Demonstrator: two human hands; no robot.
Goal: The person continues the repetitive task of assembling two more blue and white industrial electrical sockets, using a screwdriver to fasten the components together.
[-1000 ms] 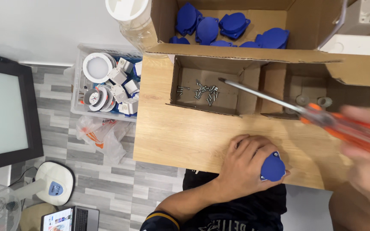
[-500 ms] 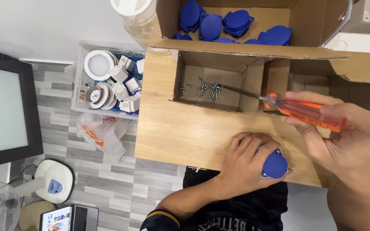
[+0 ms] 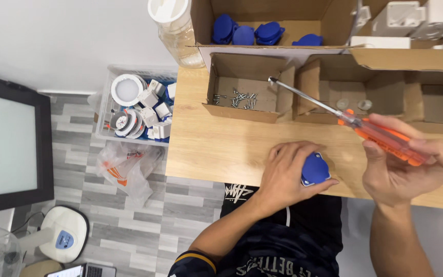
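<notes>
We hold a blue plastic cap (image 3: 315, 169) down on the wooden table (image 3: 216, 149) with our left hand (image 3: 288, 177). The fingers curl over and around it, closed on its left and lower sides, so only its right half shows. The cap sits near the front edge of the table, just above our dark shirt (image 3: 283, 241).

Our right hand (image 3: 403, 172) grips an orange-handled screwdriver (image 3: 344, 120). The fingers wrap round the handle and the thumb lies along it, so the hand is closed firmly on the tool. The metal shaft slants up and to the left, and its tip hangs over the right edge of a small cardboard box (image 3: 244, 87), above the table and well apart from the cap. Loose screws (image 3: 236, 99) lie scattered on the bottom of that box.

To the right of it stands a second open cardboard box (image 3: 380, 84) with two small round washers (image 3: 352, 104) inside. Behind both, a larger carton (image 3: 262, 25) holds more blue caps (image 3: 255, 32). White plastic parts (image 3: 411, 20) sit at the top right, and a clear jar with a white lid (image 3: 175, 25) stands at the table's back left corner.

On the grey floor beside the table, a white basket (image 3: 134, 105) is full of round white fittings and small white pieces. A crumpled clear bag (image 3: 126, 166) lies just in front of it. A dark screen (image 3: 8, 143) fills the left side, and a white device with a blue button (image 3: 62, 233) rests below it.
</notes>
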